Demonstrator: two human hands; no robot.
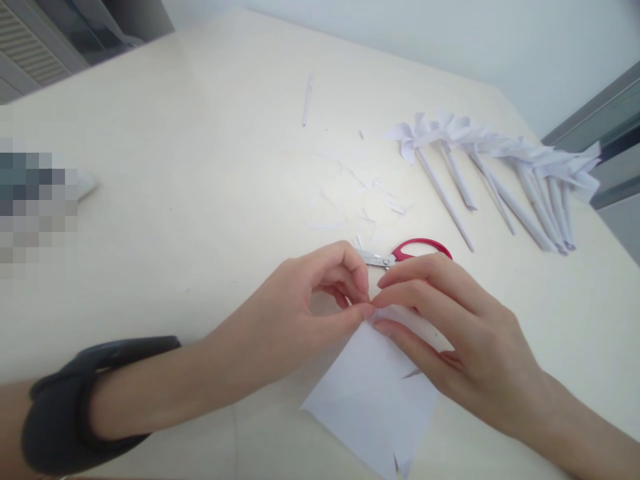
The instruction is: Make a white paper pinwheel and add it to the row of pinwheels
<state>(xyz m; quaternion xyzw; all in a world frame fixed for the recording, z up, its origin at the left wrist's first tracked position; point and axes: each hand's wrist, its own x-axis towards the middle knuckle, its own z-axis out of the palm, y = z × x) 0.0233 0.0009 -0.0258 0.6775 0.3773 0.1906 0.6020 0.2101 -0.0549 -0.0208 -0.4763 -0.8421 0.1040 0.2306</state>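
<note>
Left hand: our left hand (320, 293) was curled, thumb and forefinger pinched together on the upper corner of the white paper sheet (373, 393).
Right hand: our right hand (450, 327) lay half flat on the same sheet, its fingers stretched out and pressing the paper down, the fingertips (383, 303) meeting those of the left hand at that corner.
Paper sheet: it lay near the front edge of the worktop (175, 200), partly folded, with a short cut showing beside our right hand.
Scissors: the red-handled scissors (407, 253) rested just behind our hands, blades shut as far as we could tell, the handles partly hidden by our right fingers.
Pinwheels: a row of white paper pinwheels (500, 170) on rolled paper sticks lay toward the right edge of the worktop, overlapping one another.
Scraps: thin paper scraps (373, 193) were scattered mid-worktop, behind the scissors.
Strip: a single narrow paper strip (307, 100) lay toward the far edge.
Wrist: a dark wristband (75, 400) sat on our left forearm.
</note>
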